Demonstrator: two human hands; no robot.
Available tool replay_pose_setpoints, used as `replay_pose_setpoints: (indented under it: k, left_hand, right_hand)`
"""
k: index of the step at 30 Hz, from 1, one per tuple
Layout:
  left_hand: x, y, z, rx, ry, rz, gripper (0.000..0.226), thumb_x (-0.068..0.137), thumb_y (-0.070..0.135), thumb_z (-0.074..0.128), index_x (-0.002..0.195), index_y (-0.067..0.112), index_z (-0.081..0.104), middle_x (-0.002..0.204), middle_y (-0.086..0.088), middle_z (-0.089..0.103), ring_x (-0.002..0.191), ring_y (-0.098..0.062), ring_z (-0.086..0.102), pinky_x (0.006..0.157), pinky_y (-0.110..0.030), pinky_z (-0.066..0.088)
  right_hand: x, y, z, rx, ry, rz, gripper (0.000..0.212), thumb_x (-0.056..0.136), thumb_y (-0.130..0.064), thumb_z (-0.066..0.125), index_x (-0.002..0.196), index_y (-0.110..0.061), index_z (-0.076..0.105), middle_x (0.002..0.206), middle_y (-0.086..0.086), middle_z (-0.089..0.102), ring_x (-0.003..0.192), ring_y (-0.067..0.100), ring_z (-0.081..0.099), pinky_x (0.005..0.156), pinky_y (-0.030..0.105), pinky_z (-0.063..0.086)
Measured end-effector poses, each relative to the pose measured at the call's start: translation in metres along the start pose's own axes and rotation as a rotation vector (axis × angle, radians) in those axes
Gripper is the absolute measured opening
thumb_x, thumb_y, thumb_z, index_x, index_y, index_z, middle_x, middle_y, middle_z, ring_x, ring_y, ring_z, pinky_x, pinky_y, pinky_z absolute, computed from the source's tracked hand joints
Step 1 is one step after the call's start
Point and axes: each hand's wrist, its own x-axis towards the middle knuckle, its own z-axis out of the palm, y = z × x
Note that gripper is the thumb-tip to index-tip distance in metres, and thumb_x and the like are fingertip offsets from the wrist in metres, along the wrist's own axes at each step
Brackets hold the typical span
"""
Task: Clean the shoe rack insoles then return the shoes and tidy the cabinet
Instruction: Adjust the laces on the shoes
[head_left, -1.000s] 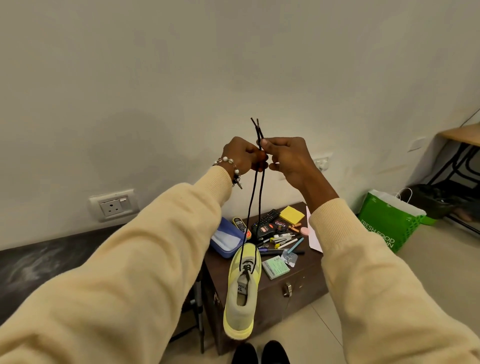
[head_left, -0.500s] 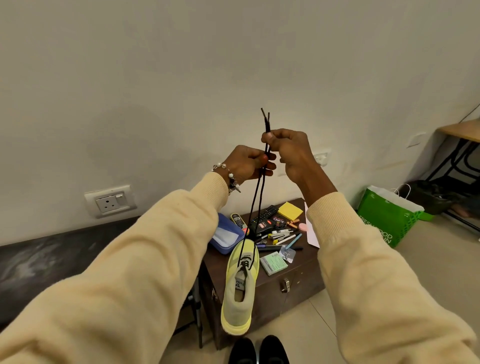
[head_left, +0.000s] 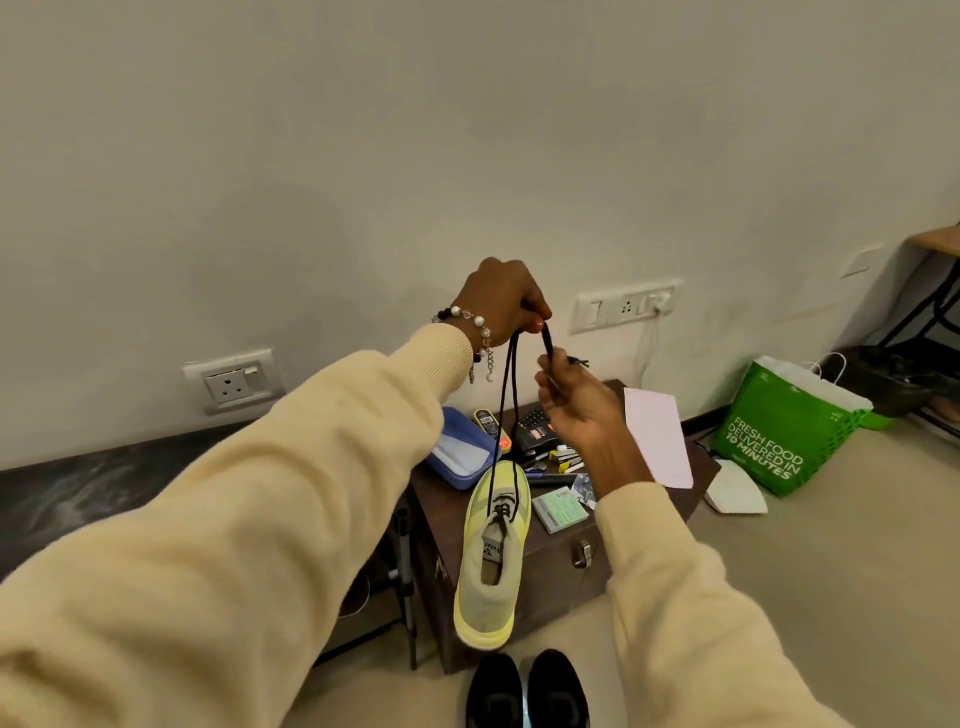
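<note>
Laces (head_left: 503, 395) run taut from the left hand (head_left: 506, 301), which pinches them above the wooden chest (head_left: 550, 577), down to a yellow shoe (head_left: 491, 571) hanging free, heel lowest, in front of that chest. The right hand (head_left: 576, 405), just beside and below the left, grips the lace ends. A green bag (head_left: 779, 436) stands right of the chest.

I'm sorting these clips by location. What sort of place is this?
Probably a room in a home: a tiled floor, wall sockets, a wooden trunk cluttered with stationery, and a green grocery delivery bag.
</note>
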Motion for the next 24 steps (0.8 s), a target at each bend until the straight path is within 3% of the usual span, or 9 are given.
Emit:
replay_pose_setpoints:
  k: [4,6,8,10,12,15,17,20,24]
  left_hand:
    - [0.001,-0.005,0.004,0.228,-0.010,0.077,0.026,0.088,0.016,0.068,0.113,0.017,0.071,0.109,-0.007,0.071,0.109,-0.022,0.060,0.092,-0.033,0.047]
    - [-0.002,-0.016,0.003,0.312,0.020,0.101,0.029,0.092,0.013,0.061,0.120,0.017,0.067,0.113,-0.005,0.069,0.112,-0.023,0.058,0.088,-0.031,0.043]
    - [-0.009,-0.034,0.006,0.307,0.067,0.049,0.027,0.094,0.012,0.058,0.119,0.016,0.068,0.110,-0.005,0.070,0.108,-0.025,0.060,0.082,-0.028,0.041]
    - [-0.020,-0.053,0.019,0.111,0.115,-0.118,0.020,0.091,0.008,0.060,0.106,0.011,0.073,0.098,-0.012,0.072,0.094,-0.029,0.066,0.080,-0.028,0.048]
    - [-0.035,-0.070,0.044,-0.239,0.133,-0.345,0.014,0.089,0.003,0.060,0.094,0.005,0.074,0.089,-0.019,0.072,0.082,-0.035,0.069,0.079,-0.038,0.057]
    - [-0.057,-0.072,0.090,-0.622,0.051,-0.551,0.020,0.093,0.004,0.054,0.079,0.010,0.066,0.099,-0.021,0.071,0.096,-0.034,0.068,0.086,-0.043,0.055]
    - [-0.065,-0.060,0.116,-0.949,0.068,-0.627,0.029,0.096,-0.002,0.043,0.073,0.012,0.055,0.104,-0.021,0.068,0.099,-0.030,0.065,0.078,-0.031,0.053]
    - [-0.069,-0.042,0.135,-1.322,0.047,-0.673,0.025,0.098,-0.004,0.034,0.081,0.005,0.050,0.092,-0.020,0.067,0.077,-0.027,0.069,0.056,-0.023,0.053]
    - [-0.065,-0.043,0.138,-1.361,-0.019,-0.664,0.022,0.100,0.001,0.037,0.085,0.004,0.053,0.072,-0.014,0.067,0.053,-0.020,0.066,0.049,-0.026,0.053]
  right_hand:
    - [0.005,0.033,0.016,-0.063,-0.095,0.014,0.010,0.090,-0.019,0.063,0.097,-0.012,0.062,0.103,0.011,0.072,0.100,0.021,0.068,0.082,0.033,0.046]
    - [0.006,0.030,0.022,-0.126,-0.185,0.026,0.013,0.093,-0.021,0.058,0.097,-0.009,0.059,0.099,0.014,0.072,0.089,0.023,0.071,0.069,0.030,0.048]
    - [0.007,0.018,0.022,-0.304,-0.169,-0.035,0.011,0.093,-0.016,0.058,0.095,-0.006,0.062,0.085,0.010,0.072,0.077,0.022,0.068,0.070,0.031,0.050]
    - [0.009,0.004,0.020,-0.500,-0.134,-0.153,0.013,0.090,-0.007,0.061,0.096,0.004,0.065,0.080,0.012,0.068,0.068,0.021,0.064,0.074,0.030,0.051]
    - [0.010,-0.008,0.021,-0.682,-0.139,-0.255,0.020,0.087,0.001,0.063,0.100,0.016,0.062,0.080,0.017,0.064,0.062,0.019,0.062,0.063,0.023,0.055]
    - [0.012,-0.014,0.023,-0.939,-0.182,-0.322,0.017,0.085,0.001,0.065,0.096,0.013,0.065,0.082,0.020,0.065,0.062,0.018,0.062,0.061,0.023,0.055]
    - [0.015,-0.013,0.021,-1.025,-0.196,-0.331,0.013,0.085,-0.002,0.067,0.094,0.007,0.068,0.086,0.023,0.068,0.069,0.021,0.064,0.072,0.033,0.056]
    - [0.024,-0.011,0.012,-1.023,-0.152,-0.344,0.013,0.085,-0.005,0.067,0.092,0.007,0.069,0.083,0.024,0.069,0.069,0.024,0.061,0.074,0.037,0.055]
    - [0.032,-0.011,-0.010,-0.783,-0.074,-0.299,0.012,0.086,-0.003,0.066,0.093,0.007,0.067,0.068,0.012,0.062,0.056,0.017,0.056,0.059,0.028,0.050]
